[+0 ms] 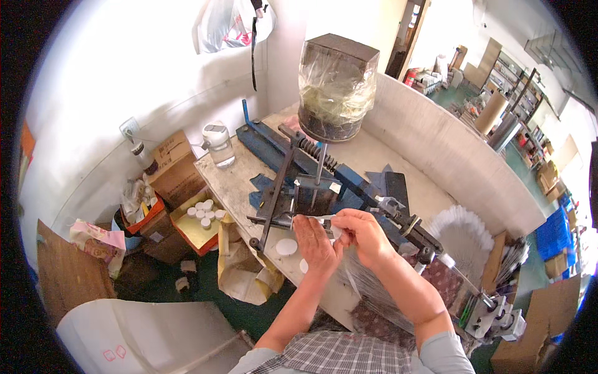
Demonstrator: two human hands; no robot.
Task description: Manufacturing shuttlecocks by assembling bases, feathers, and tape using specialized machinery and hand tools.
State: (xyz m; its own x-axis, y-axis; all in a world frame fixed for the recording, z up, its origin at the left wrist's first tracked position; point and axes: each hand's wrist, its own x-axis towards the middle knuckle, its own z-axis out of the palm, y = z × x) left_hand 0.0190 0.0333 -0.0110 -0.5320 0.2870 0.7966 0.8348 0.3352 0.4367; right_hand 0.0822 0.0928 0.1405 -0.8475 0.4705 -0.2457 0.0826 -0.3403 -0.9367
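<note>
In the head view, your left hand point(314, 243) lies flat and open, palm down, at the base of the blue and black hand press point(324, 187), its fingertips on the frame just beside the small white piece point(333, 229) you are working on. Your right hand point(364, 234) is curled, pinching that piece between thumb and fingers right in front of the press. Two white round discs point(286, 247) lie loose on the bench point(230, 181) near your left wrist, so I'd judge some pieces are through and this one is mid-way. More white caps sit in the open yellow-lined box point(194, 227) well off to your left, which suggests a good share remains. The plastic-wrapped block point(336, 87) on top of the press rod stands untouched.
</note>
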